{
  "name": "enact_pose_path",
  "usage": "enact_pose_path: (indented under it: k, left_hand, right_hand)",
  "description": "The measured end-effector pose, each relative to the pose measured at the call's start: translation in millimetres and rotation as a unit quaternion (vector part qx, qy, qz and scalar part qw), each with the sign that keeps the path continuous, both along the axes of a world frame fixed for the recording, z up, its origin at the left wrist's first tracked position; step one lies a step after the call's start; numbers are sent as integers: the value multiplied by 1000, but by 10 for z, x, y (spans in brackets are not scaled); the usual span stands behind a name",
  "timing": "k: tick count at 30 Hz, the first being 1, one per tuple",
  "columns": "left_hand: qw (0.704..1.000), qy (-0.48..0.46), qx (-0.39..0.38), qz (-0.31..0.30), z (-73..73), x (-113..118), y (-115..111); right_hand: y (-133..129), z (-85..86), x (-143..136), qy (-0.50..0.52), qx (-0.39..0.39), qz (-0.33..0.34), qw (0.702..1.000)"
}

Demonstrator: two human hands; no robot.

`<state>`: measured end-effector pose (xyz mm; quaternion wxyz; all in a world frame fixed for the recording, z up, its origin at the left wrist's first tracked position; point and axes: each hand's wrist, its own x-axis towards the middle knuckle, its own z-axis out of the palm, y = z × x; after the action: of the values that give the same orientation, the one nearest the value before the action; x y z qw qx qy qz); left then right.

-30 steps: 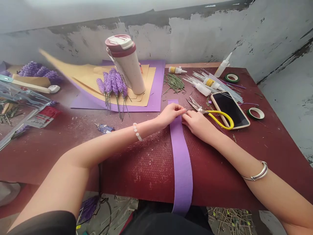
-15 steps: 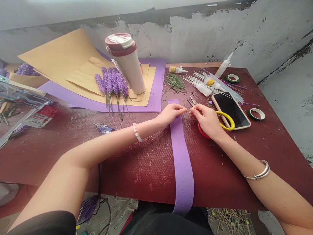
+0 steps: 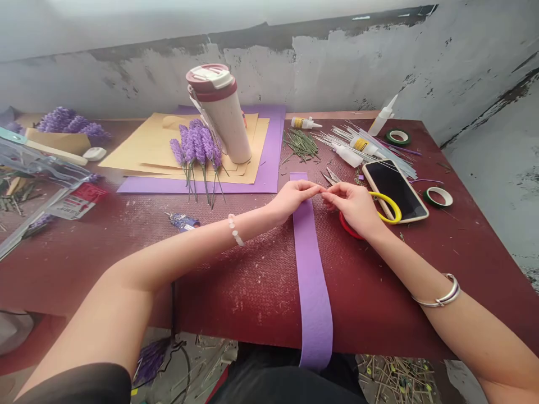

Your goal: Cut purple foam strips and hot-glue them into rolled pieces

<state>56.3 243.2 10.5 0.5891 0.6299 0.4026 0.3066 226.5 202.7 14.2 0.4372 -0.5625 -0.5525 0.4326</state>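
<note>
A long purple strip (image 3: 311, 275) runs from the middle of the table over its front edge. Across its upper end reaches my left hand (image 3: 295, 197), thumb and forefinger pinched together. My right hand (image 3: 352, 205) meets it at the fingertips, likewise closed in a pinch. Whatever is between the fingers is too small to make out. Under and beside my right hand lie scissors (image 3: 389, 207) with a yellow and a red handle loop, their blades pointing away. A phone (image 3: 398, 191) rests just to the right of them.
Lavender-like purple flower stems (image 3: 197, 148) lie by a tall tumbler (image 3: 225, 118) on brown paper (image 3: 130, 148) and purple sheets (image 3: 273, 146). Glue bottles (image 3: 383, 116), green wire pieces (image 3: 301, 144), white sticks (image 3: 343, 137) and tape rolls (image 3: 438, 196) are at the back right. A clear box (image 3: 42, 163) stands left.
My fingertips have come together from slightly apart. The raised brown paper at the back left has dropped flatter, showing more of the purple flowers behind it.
</note>
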Motion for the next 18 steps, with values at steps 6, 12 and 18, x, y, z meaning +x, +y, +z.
enact_pose_path:
  k: [6, 12, 18]
  left_hand:
    - [954, 199, 222, -21, 178, -52, 87]
    - [899, 342, 274, -6, 110, -71, 280]
    - [887, 395, 240, -13, 40, -62, 463]
  right_hand:
    - [-13, 133, 95, 13, -19, 20, 1000]
    - [-395, 508, 242, 3, -52, 121, 991]
    - [-893, 732, 669, 58, -31, 445, 893]
